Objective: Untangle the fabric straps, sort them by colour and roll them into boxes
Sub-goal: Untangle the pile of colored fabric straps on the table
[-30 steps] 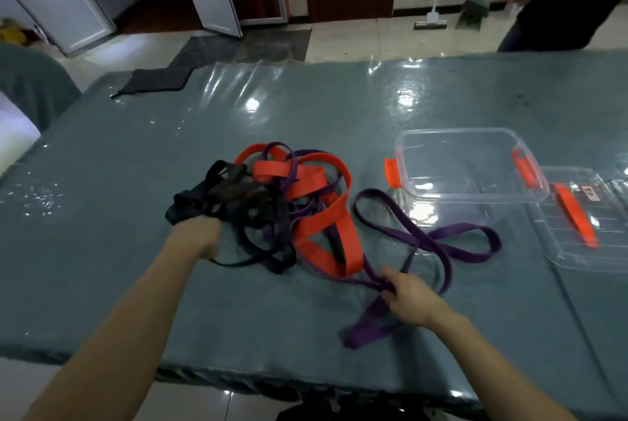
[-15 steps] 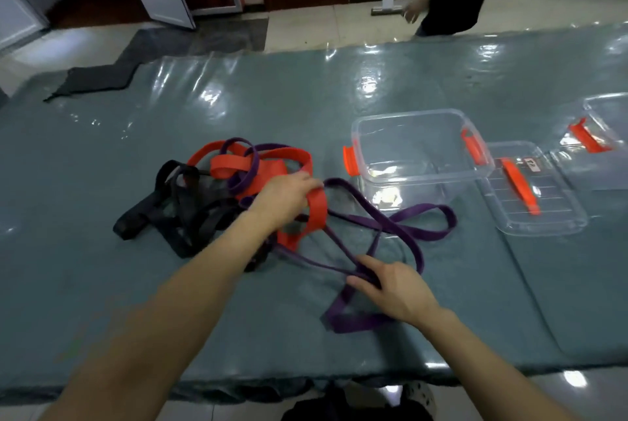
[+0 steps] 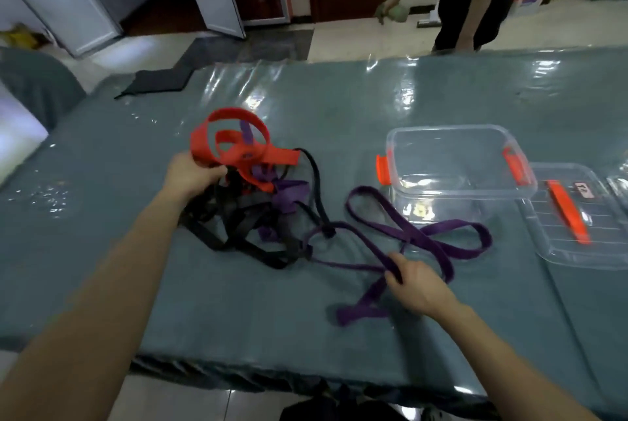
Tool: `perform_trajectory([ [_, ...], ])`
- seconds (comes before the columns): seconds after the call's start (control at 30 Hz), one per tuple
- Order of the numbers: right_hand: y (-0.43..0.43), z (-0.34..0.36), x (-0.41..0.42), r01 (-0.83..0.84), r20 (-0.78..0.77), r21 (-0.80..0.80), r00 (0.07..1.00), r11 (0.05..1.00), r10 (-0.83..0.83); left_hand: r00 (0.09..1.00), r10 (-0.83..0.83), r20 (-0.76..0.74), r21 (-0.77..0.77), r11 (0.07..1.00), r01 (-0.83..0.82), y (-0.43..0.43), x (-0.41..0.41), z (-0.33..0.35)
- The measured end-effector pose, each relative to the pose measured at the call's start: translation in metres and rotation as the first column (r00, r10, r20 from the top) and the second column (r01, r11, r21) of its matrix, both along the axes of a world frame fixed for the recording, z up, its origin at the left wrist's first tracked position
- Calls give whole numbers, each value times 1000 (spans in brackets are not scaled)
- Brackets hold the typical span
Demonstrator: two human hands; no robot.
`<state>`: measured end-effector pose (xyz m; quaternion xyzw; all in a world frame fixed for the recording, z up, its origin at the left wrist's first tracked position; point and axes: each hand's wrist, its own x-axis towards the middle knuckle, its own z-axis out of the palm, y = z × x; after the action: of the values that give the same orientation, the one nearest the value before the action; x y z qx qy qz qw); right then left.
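The left hand [image 3: 192, 171] curls round the orange strap [image 3: 198, 147] and holds its loops raised above the tangle left of centre on the worktop [image 3: 238, 318]. Black strap [image 3: 217, 244] and purple strap [image 3: 448, 227] lie knotted beneath. The purple one trails right to the right hand [image 3: 419, 286], which pinches it near the front edge. A clear box [image 3: 448, 128] stands open at the right, its lid [image 3: 611, 250] lying just beside it.

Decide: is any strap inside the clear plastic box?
No, the clear plastic box is empty; the purple fabric strap lies outside it.
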<state>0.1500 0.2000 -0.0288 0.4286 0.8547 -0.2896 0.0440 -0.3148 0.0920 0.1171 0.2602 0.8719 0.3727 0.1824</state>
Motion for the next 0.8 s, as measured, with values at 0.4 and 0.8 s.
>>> perform_trajectory([
  [0.4,2,-4,-4,-22,17,-67,1000,997,23,566,-809,-157,-714,490,501,-10,143,-132],
  [0.8,29,104,-68,234,-585,147,804,961,-106,785,-122,-608,231,918,322,12,58,34],
])
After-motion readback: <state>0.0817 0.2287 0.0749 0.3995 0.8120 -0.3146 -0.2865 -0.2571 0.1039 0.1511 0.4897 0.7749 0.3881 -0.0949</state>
